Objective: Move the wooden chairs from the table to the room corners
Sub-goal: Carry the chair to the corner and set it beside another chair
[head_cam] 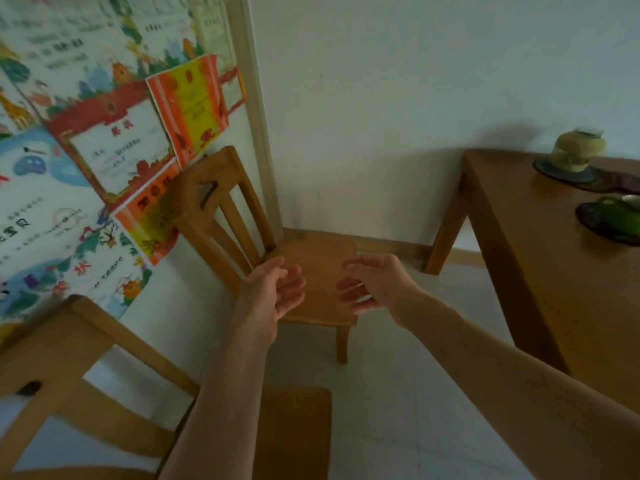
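Note:
A wooden chair (322,258) stands in the room corner, its slatted back against the poster-covered left wall. A second wooden chair (69,358) stands nearer to me at the lower left, its seat partly hidden by my left forearm. My left hand (273,292) and my right hand (374,285) hover over the corner chair's seat, palms facing each other, fingers loosely spread, holding nothing. The wooden table (540,258) fills the right side.
On the table sit a yellowish jar on a dark coaster (578,150) and a dark plate with green items (613,216). Colourful posters and certificates (104,133) cover the left wall. Pale floor tiles (415,393) lie between the chairs and the table.

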A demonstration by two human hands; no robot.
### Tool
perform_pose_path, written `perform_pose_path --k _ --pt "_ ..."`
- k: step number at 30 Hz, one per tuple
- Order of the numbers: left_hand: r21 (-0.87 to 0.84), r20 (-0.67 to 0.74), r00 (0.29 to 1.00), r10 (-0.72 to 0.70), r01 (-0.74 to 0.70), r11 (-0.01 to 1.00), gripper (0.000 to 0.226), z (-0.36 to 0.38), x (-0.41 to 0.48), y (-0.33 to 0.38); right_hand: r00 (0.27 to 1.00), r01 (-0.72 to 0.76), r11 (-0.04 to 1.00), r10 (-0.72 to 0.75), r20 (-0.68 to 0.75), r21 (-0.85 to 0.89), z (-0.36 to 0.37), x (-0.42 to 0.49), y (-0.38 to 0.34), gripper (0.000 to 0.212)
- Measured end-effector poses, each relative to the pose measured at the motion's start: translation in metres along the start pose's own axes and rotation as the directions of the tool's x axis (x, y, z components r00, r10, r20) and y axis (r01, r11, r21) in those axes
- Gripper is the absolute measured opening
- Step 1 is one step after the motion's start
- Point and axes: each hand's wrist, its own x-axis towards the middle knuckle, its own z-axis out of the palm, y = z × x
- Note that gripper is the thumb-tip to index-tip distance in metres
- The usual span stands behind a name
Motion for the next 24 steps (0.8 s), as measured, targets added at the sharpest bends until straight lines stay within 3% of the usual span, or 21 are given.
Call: perform_pose_path --k 14,19,24 --pt "-0.018 -0.278 0.957 0.086 -0.094 0.995 0.009 -0.061 0.088 0.058 0.949 0.055 0.981 0.007 0.315 -0.186 0.086 0.153 -0.058 0.009" --pt "-0.057 -0.439 0.897 0.048 -0.081 0.995 0.005 -0.066 0.158 0.084 0.9 0.071 0.958 0.058 0.432 -0.276 0.123 0.227 -0.093 0.011" --pt "0.013 -0.594 0.8 0.079 -0.088 0.996 0.036 -0.074 0.224 0.102 0.863 0.093 0.931 0.102 0.495 -0.354 0.162 0.304 -0.129 0.012"
